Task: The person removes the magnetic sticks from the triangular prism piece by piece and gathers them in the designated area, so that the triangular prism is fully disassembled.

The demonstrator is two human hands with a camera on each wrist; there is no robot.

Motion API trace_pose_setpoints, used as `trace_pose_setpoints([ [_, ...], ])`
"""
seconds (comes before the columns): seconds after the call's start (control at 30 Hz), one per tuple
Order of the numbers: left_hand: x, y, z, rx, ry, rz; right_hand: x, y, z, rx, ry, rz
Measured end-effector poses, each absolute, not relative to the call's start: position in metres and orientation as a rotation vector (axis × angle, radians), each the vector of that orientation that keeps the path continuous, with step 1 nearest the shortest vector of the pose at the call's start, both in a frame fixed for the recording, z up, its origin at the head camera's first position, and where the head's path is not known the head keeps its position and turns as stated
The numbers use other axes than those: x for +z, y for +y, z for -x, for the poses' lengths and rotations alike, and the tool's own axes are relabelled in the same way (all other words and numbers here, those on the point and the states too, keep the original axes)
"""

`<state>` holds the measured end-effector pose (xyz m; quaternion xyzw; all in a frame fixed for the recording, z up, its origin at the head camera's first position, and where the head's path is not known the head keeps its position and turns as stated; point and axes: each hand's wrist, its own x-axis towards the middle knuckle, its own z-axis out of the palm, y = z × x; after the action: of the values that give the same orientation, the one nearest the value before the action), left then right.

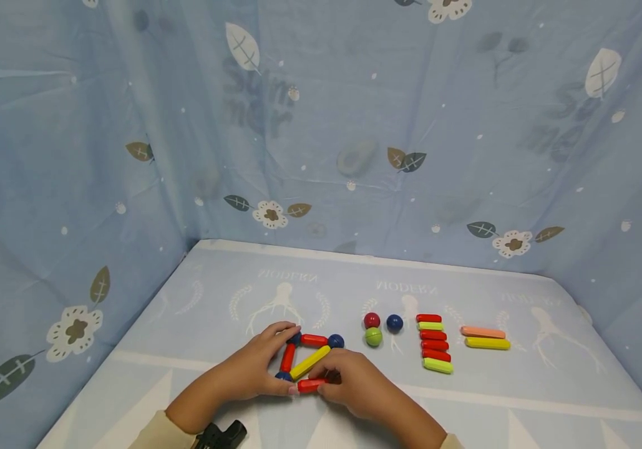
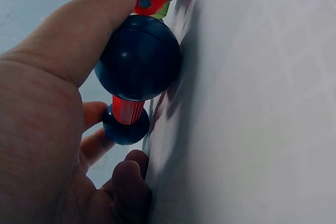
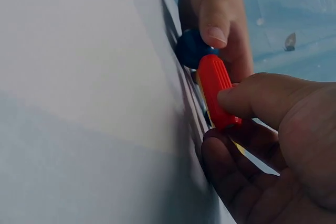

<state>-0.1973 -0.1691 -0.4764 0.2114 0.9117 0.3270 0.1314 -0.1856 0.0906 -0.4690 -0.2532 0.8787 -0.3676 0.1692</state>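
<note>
On the table, red magnetic rods (image 1: pixel 314 340) and blue balls (image 1: pixel 335 341) form a partial frame, with a longer yellow rod (image 1: pixel 311 363) slanting across it. My left hand (image 1: pixel 246 366) holds the frame's left side, thumb against the near blue ball (image 2: pixel 139 59) and a forefinger at the far-left blue ball (image 1: pixel 295 338). Between thumb and fingers, my right hand (image 1: pixel 359 383) pinches a short red rod (image 3: pixel 214 90). That rod's end is right at the near ball, by the left thumb. The right hand partly hides the rod's other end.
Right of the hands lie a red ball (image 1: pixel 372 320), a green ball (image 1: pixel 374 337) and another blue ball (image 1: pixel 394 323). Beyond them is a column of short red and lime rods (image 1: pixel 434 345), then longer orange (image 1: pixel 483 332) and yellow rods (image 1: pixel 487 343). A patterned curtain (image 1: pixel 354 125) surrounds the table.
</note>
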Motion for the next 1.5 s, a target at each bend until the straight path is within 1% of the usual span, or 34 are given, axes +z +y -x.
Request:
trace_pose_setpoints([
  [0.4, -0.479, -0.17, 0.199, 0.93, 2.645, -0.606, -0.458, 0.111, 0.198, -1.11, 2.607, 0.633],
  [0.83, -0.48, -0.167, 0.2, 0.903, 2.655, -0.581, -0.449, 0.15, 0.215, -1.221, 2.861, 0.232],
  [1.27, -0.48, -0.17, 0.2, 0.902, 2.67, -0.57, -0.433, 0.225, 0.264, -0.984, 2.939, 0.118],
  [1.5, -0.481, -0.17, 0.2, 0.913, 2.657, -0.572, -0.437, 0.254, 0.277, -0.913, 2.913, 0.011],
])
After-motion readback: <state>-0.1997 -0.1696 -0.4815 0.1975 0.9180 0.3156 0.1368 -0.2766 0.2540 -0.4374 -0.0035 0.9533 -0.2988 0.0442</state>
